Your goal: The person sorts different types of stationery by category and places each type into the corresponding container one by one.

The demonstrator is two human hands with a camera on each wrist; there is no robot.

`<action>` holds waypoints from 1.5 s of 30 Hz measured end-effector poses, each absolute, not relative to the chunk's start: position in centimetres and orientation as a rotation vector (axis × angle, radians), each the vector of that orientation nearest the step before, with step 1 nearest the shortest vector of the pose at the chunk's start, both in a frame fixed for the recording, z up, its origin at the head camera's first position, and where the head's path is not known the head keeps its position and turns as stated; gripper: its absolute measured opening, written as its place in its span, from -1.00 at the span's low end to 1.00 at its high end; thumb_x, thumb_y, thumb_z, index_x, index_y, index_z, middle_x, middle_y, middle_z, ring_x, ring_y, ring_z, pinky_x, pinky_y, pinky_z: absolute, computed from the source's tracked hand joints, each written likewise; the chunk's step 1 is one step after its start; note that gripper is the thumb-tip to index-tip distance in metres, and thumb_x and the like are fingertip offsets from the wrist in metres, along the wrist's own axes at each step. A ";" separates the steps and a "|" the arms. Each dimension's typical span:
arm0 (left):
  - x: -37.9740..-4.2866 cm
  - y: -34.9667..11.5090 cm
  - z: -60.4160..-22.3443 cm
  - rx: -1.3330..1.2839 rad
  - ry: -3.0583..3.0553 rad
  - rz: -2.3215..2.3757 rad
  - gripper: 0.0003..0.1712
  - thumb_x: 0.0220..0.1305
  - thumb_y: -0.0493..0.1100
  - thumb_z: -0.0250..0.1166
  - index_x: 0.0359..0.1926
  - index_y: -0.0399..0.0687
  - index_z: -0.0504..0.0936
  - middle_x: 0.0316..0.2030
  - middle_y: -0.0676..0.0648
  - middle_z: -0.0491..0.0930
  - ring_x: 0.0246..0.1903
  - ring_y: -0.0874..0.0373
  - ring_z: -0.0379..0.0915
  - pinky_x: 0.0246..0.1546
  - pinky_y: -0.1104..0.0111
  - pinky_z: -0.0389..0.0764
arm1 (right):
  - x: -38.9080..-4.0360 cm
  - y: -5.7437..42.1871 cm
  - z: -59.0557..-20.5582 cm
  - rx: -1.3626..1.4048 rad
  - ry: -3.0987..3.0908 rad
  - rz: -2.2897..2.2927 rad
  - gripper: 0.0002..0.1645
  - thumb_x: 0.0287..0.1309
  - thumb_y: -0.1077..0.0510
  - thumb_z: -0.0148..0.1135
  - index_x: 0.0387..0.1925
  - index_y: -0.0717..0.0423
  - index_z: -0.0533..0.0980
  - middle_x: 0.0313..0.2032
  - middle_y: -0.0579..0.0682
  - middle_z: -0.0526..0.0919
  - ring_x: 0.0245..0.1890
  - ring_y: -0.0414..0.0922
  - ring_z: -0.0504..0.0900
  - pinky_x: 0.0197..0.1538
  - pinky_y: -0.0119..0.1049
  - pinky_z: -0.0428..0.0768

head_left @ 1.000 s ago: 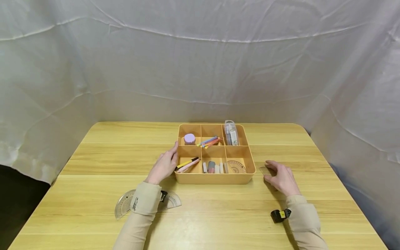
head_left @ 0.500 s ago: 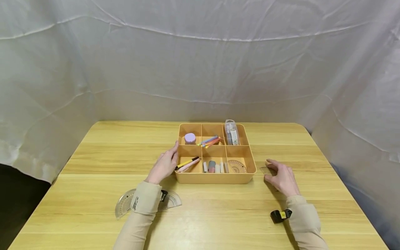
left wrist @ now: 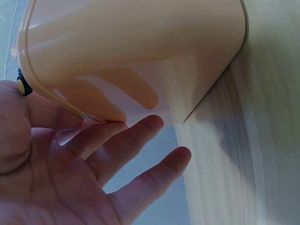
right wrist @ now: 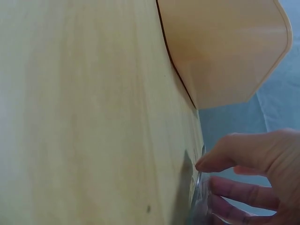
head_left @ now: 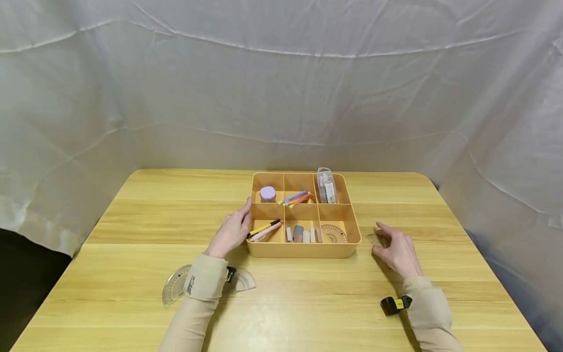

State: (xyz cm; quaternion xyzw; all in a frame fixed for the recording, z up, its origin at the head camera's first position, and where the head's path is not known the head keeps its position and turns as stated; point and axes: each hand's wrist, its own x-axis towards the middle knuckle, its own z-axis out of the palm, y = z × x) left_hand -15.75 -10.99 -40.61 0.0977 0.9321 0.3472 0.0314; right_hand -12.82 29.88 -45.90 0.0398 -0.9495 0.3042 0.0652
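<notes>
A tan divided organizer box stands on the table. My left hand rests at its left side, the index finger along the rim. In the left wrist view, fingertips lie against or near the box's outer wall, with the fingers spread and loose. To the right of the box, my right hand pinches a thin clear plastic piece between thumb and fingers, low over the table; I cannot tell its kind. Inside the box lie a yellow-and-black pen, a pink pen, several erasers and a protractor.
The back compartments hold a purple rounded item, several colourful sticks and a clear case that rises above the rim. Clear protractor scales show on both sides of the left sleeve. Pale cloth hangs behind the table.
</notes>
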 end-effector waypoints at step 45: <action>-15.7 -10.9 -40.5 0.303 2.901 1.046 -0.39 0.55 -0.26 -0.08 0.54 -0.27 0.09 -0.56 -0.06 0.28 -0.64 0.17 0.16 -0.55 0.31 0.32 | -13.6 24.2 -40.2 0.128 -2.313 1.406 -0.55 0.07 0.39 0.39 0.05 0.37 0.61 0.04 0.32 0.69 -0.18 -0.32 0.64 -0.05 -0.66 0.60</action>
